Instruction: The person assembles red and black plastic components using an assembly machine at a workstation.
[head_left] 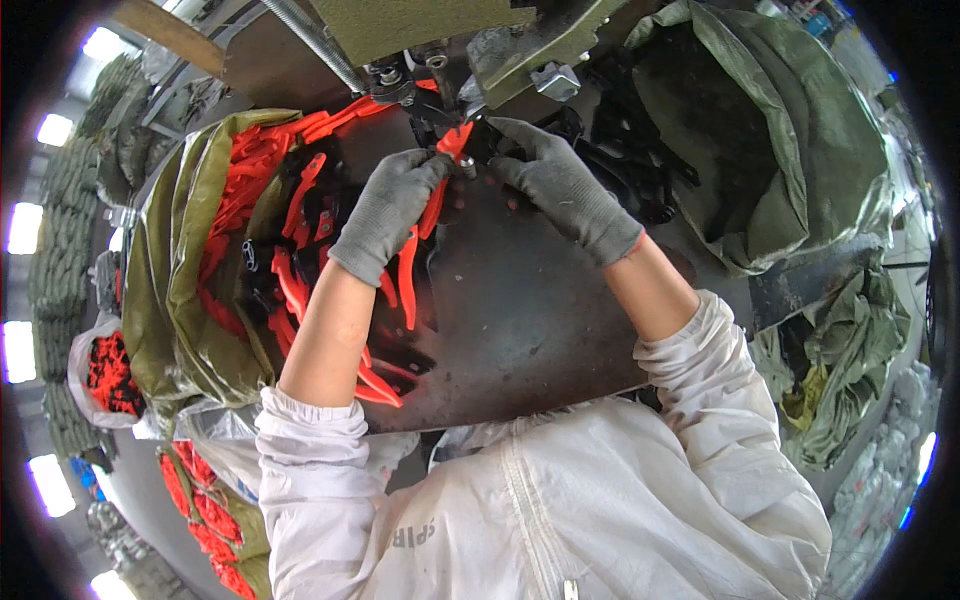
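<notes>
Grey knitted gloves cover both hands, which meet at the far side of the dark metal table (520,310). My left hand (390,210) is closed on a red curved handle (455,140), its tip pointing up beside the metal fixture (436,65) of a machine. Close by on the right, my right hand (565,190) has thumb and forefinger bent around a dark spot at the fixture; what they hold blends into the black parts behind. Several loose red handles (405,280) with black ends lie under and beside my left forearm.
A wide olive bag (165,290) at the left is filled with red handles (250,160). At the right gapes a dark green bag (850,150), with black metal parts (650,195) next to it. A greenish machine plate (420,30) overhangs the far edge. Stacked sacks (65,230) line the left.
</notes>
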